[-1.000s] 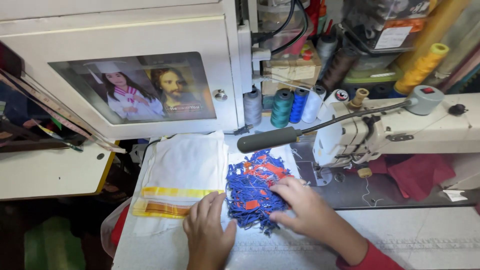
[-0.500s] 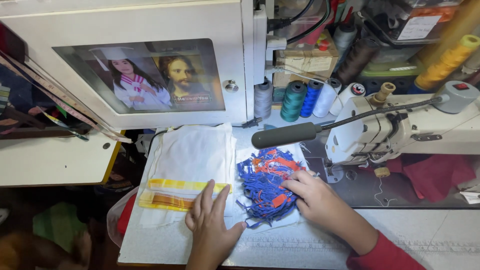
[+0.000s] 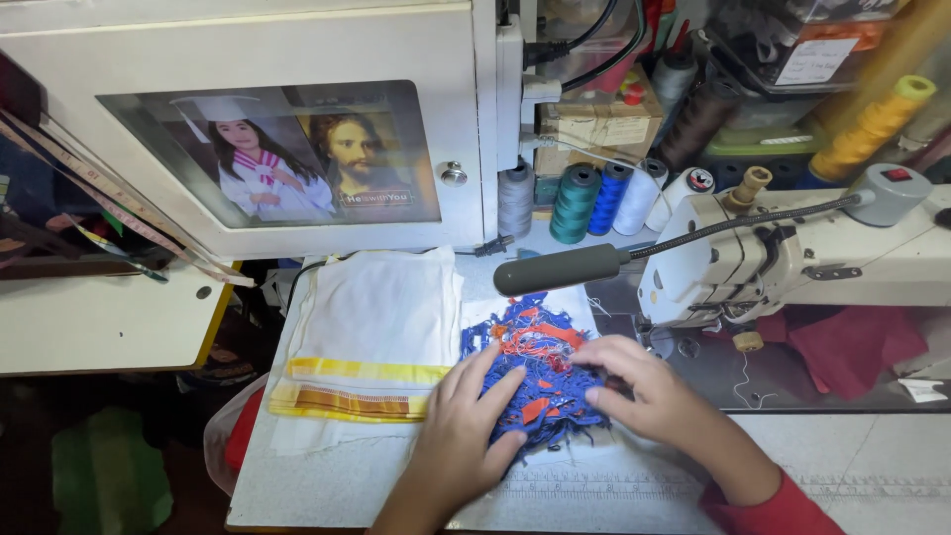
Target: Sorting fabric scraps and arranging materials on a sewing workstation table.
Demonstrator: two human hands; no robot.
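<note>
A heap of blue and orange fabric scraps and threads [image 3: 535, 342] lies on the sewing table [image 3: 327, 485]. My left hand [image 3: 466, 431] presses flat on the heap's near left side, fingers spread. My right hand [image 3: 644, 391] rests on the heap's right side, fingers curled over the scraps. To the left lies a folded stack of white cloth with yellow bands [image 3: 371, 337].
A white sewing machine [image 3: 792, 263] stands at the right with a grey gooseneck lamp [image 3: 560, 269] reaching over the heap. Thread spools [image 3: 575, 203] line the back. A white cabinet door with pictures [image 3: 297, 159] is behind; red cloth [image 3: 852, 342] lies under the machine.
My left hand has moved from the white cloth's edge onto the scrap heap. My right hand stays on the heap, gathering it inward.
</note>
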